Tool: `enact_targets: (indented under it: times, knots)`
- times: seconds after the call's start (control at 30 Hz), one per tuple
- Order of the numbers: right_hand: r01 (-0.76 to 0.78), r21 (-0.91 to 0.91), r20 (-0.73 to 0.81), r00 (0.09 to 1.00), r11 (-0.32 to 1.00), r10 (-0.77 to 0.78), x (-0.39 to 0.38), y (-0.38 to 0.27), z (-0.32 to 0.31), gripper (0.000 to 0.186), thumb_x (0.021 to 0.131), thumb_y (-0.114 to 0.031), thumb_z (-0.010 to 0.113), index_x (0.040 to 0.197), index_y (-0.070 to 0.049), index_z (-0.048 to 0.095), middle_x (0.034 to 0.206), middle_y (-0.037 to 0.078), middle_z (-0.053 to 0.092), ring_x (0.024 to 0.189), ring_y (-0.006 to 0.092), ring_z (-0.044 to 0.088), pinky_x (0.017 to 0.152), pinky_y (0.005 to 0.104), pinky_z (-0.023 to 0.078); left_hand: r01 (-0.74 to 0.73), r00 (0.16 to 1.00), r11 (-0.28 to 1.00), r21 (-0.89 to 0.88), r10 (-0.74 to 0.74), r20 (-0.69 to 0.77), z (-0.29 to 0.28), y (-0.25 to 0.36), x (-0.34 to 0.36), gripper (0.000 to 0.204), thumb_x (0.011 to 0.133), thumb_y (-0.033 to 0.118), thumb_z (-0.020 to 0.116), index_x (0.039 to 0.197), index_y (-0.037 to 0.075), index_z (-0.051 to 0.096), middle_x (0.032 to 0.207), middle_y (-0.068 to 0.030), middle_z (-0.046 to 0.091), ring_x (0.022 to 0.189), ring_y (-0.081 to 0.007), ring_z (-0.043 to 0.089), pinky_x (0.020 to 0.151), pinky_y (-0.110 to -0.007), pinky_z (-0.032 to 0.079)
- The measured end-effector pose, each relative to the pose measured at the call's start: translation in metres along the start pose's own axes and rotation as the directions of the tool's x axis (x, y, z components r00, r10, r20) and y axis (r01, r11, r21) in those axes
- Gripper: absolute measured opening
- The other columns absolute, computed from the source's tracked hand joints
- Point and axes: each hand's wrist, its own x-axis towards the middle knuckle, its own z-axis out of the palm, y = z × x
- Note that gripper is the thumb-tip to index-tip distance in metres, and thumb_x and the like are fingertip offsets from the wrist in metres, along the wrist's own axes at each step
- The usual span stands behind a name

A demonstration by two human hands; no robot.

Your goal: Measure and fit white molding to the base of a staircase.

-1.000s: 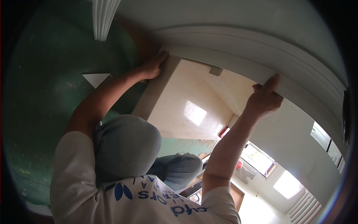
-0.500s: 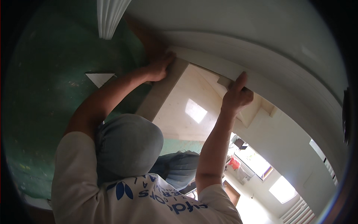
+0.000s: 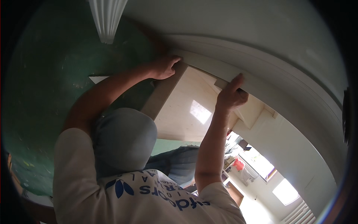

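A long white board [image 3: 210, 68] with a bevelled rim runs from the upper middle toward the lower right. At its left end my left hand [image 3: 166, 67] is closed on the corner, where a beige side panel [image 3: 158, 95] meets it. Farther right, my right hand [image 3: 232, 95] grips the same board, thumb over its face and fingers curled underneath and partly hidden. Below the board and between my arms shows a glossy cream panel [image 3: 179, 108] with a bright patch of reflected light. Small wooden blocks sit in the board's inner angle near my right hand.
The green floor [image 3: 41, 93] is scuffed, with a white triangular scrap [image 3: 99, 79] lying beside my left forearm. White ribbed strips [image 3: 107, 22] stick in from the top. My bent knee [image 3: 125, 142] is close under my arms. Bright windows [image 3: 257, 160] show at the lower right.
My left hand has shifted slightly right along the corner, and its thumb shows more. My right hand sits slightly lower and left in view. Both keep hold of the board.
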Motion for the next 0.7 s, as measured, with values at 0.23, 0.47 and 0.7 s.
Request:
enact_targets:
  times: [0.23,0.47,0.7]
  knots:
    - [0.084,0.059,0.003,0.996,0.995,-0.084,-0.001,0.016,0.000,0.036,0.099,-0.026,0.069,0.081,0.005,0.071,0.069,0.007,0.071,0.063,0.0131,0.064,0.059,0.0310,0.051,-0.072,0.970,0.959,0.274,0.004,0.243,-0.035,0.147,-0.007,0.068,0.093,0.006,0.054,0.157,0.000,0.029,0.151,-0.0231,0.046,0.136,-0.0375,0.050,0.112,-0.045,0.044]
    - [0.157,0.034,-0.066,0.986,0.987,-0.154,-0.009,0.030,0.014,0.022,0.091,-0.024,0.074,0.086,-0.003,0.074,0.075,0.015,0.072,0.066,0.0296,0.071,0.060,0.0397,0.055,-0.252,0.966,0.930,0.268,0.225,0.130,0.005,0.158,0.005,0.065,0.092,-0.001,0.049,0.154,0.002,0.031,0.150,-0.0236,0.042,0.138,-0.0392,0.047,0.112,-0.047,0.045]
    - [0.151,0.038,0.042,0.987,0.988,-0.153,-0.001,0.033,0.005,0.027,0.087,-0.032,0.077,0.080,-0.007,0.066,0.072,0.009,0.065,0.063,0.0317,0.064,0.057,0.0420,0.052,-0.270,0.962,0.961,-0.067,0.265,-0.067,0.039,0.139,0.019,0.051,0.098,-0.002,0.046,0.148,0.002,0.043,0.154,-0.0165,0.046,0.146,-0.0309,0.041,0.120,-0.040,0.032]
